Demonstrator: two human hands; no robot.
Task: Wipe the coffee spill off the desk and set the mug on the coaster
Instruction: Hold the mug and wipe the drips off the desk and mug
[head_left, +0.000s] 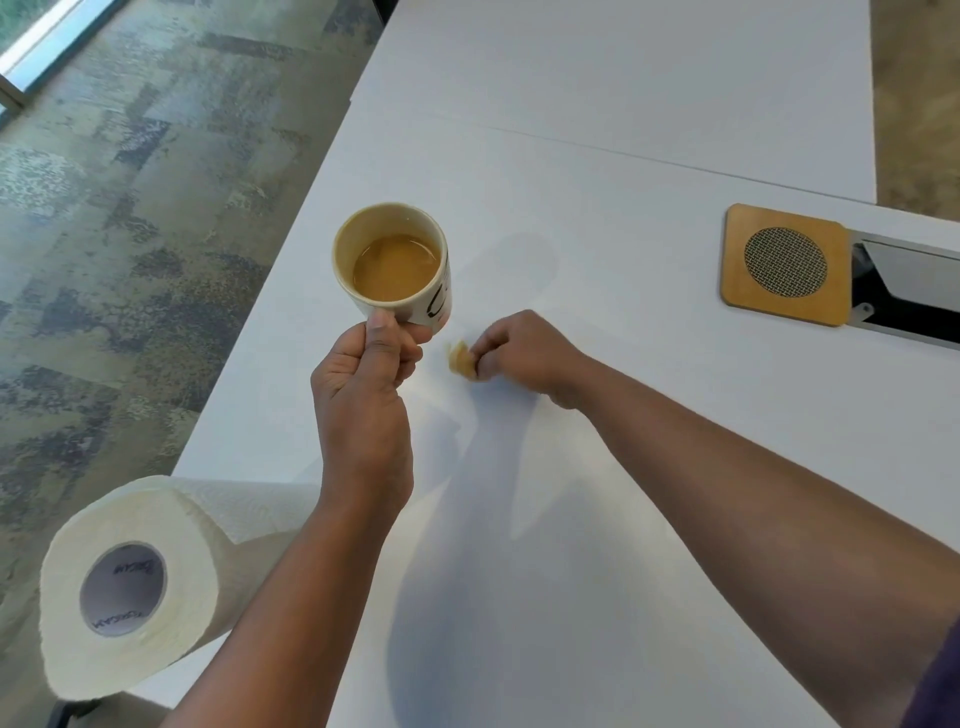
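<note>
A white mug (395, 262) holding light brown coffee hangs above the white desk (623, 415), near its left edge. My left hand (366, 374) grips the mug from below, at its near side. Just to the right, my right hand (524, 351) pinches a small crumpled paper towel piece (461, 358), stained brown, and holds it down at the desk surface. A square wooden coaster (785, 265) with a round mesh centre lies at the far right of the desk, well apart from the mug. No wet coffee patch shows on the desk around the towel.
A paper towel roll (140, 582) lies on its side at the desk's near left corner. An open cable tray (909, 291) is set into the desk just right of the coaster. Patterned carpet (130, 234) lies beyond the left edge. A seam crosses the desk farther back.
</note>
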